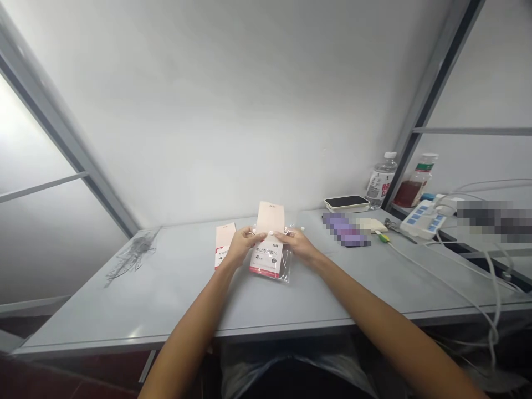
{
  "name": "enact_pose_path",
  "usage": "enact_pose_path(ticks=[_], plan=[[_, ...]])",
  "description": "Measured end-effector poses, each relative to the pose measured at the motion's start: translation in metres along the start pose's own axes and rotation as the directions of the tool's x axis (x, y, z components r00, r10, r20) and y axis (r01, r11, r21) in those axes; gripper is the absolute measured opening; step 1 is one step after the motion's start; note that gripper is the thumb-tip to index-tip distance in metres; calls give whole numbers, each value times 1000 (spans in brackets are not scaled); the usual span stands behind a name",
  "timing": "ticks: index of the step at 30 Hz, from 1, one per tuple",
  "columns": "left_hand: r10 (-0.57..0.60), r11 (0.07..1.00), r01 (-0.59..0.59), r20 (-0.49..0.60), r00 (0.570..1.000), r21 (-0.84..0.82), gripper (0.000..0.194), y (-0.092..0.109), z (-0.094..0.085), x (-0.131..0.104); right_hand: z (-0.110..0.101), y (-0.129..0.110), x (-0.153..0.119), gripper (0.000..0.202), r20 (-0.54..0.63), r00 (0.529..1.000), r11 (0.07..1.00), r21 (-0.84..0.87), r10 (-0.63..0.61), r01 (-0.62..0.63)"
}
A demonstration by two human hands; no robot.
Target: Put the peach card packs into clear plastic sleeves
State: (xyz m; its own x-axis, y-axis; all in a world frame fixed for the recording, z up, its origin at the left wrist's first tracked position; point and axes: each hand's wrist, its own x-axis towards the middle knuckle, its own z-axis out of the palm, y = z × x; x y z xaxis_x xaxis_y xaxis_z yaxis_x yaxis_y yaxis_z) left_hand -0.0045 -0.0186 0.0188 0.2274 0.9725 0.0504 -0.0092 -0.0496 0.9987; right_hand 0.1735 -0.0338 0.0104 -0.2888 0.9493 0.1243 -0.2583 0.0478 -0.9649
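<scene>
My left hand [243, 244] and my right hand [300, 245] pinch the two sides of a clear plastic pouch [285, 270] above the desk. Inside its lower part sits a printed card [266, 257] with a red bottom edge. The card's plain pink upper part [271, 217] sticks up above the pouch's mouth. A second pink and white card packet [225, 235] lies on the desk, partly hidden behind my left hand.
On the grey desk [166, 310], a dark crumpled transparent item [135, 255] lies left. To the right are a phone [347, 203], a blurred purple item [347, 230], a water bottle [380, 183], a jar [417, 183], a power strip [424, 220] and white cables [440, 282].
</scene>
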Motion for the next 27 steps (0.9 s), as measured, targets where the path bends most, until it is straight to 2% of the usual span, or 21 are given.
enact_pose_path(ticks=[3,5,9,13,20,27], plan=[[15,998,-11,81,997,-56,38,5,0,-3,0,-1,0,43,5,999,997,69,-37,36],[32,999,-28,104,994,-38,37,6,1,-5,-3,-2,0,46,12,999,995,85,-52,50],[-15,1000,14,111,994,11,36,6,-1,-5,-6,-1,0,45,38,998,998,49,-49,47],[-71,995,65,72,995,74,38,2,-3,-2,-4,0,-1,46,19,1000,1000,-24,-3,4],[10,985,-12,10,1000,173,39,-5,-1,-1,1,-1,-3,43,24,999,973,-231,24,-18],[-52,990,37,105,993,137,30,-3,-1,-2,-2,4,-2,45,116,993,977,-213,22,4]])
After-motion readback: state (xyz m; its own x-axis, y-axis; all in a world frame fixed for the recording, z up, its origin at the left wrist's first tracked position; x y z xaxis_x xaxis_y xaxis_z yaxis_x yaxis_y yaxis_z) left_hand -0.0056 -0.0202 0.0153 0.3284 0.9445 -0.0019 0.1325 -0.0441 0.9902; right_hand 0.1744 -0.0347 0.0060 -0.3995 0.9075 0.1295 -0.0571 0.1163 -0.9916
